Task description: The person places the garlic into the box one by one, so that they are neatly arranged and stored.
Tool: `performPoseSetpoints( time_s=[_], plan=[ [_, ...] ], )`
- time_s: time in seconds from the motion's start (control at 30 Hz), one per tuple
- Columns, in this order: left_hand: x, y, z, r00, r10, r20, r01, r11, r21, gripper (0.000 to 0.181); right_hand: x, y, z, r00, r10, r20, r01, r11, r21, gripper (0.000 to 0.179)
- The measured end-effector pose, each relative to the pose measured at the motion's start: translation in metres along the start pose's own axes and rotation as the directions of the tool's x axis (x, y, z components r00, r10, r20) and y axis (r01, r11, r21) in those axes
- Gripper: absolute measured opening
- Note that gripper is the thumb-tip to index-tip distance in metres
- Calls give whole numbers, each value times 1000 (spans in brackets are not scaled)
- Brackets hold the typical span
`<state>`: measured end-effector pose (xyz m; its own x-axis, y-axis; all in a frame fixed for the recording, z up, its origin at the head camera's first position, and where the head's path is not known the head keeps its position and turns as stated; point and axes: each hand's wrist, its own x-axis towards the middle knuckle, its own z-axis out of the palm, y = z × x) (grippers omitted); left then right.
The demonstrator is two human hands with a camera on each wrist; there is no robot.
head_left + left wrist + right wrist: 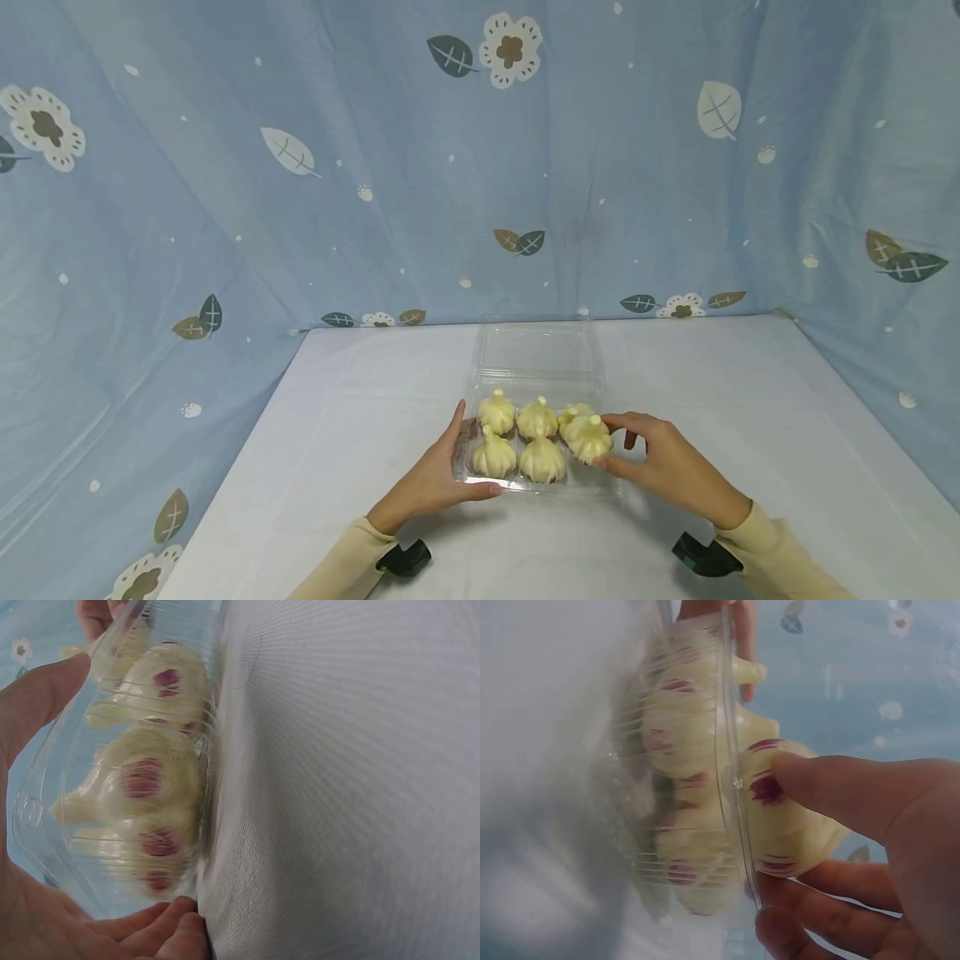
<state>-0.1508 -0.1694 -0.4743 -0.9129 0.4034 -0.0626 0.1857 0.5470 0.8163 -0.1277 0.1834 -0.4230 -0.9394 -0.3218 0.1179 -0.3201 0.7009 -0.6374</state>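
A clear plastic clamshell box (592,482) lies on the table with two rows of garlic bulbs in it, pale yellow with purple patches underneath. My left hand (429,485) grips the box at its left end, thumb along the front rim and fingers round the side. Between thumb and fingers, my right hand (667,467) pinches one garlic bulb (588,439) over the front right part of the box. In the right wrist view that held bulb (795,817) sits above the rim. Another bulb (572,412), at the back right, is partly hidden behind it. Front left and front middle hold bulbs too.
The transparent lid (536,346) is hinged open towards the back, close to the blue patterned curtain (450,250). White cloth (360,400) covers the table. A dark device is strapped at each wrist, below the sleeve cuffs.
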Motion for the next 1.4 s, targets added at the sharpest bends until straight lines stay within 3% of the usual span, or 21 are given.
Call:
performPoseSetpoints(
  time_s=[0.47, 1.1, 1.4],
  plan=[
    [-1, 0, 0, 1000, 0, 6, 0, 1000, -3, 136, 8, -7, 3, 992, 8, 128, 6, 994, -110, 60],
    [-1, 0, -1, 1000, 2, 13, -2, 1000, -24, 136, 12, -19, 0, 981, 43, 188, -8, 983, -184, 55],
    [-1, 0, -1, 1000, -6, 13, 6, 1000, -10, 136, 11, -23, 0, 978, 92, 186, -56, 981, -188, 62]
  ],
)
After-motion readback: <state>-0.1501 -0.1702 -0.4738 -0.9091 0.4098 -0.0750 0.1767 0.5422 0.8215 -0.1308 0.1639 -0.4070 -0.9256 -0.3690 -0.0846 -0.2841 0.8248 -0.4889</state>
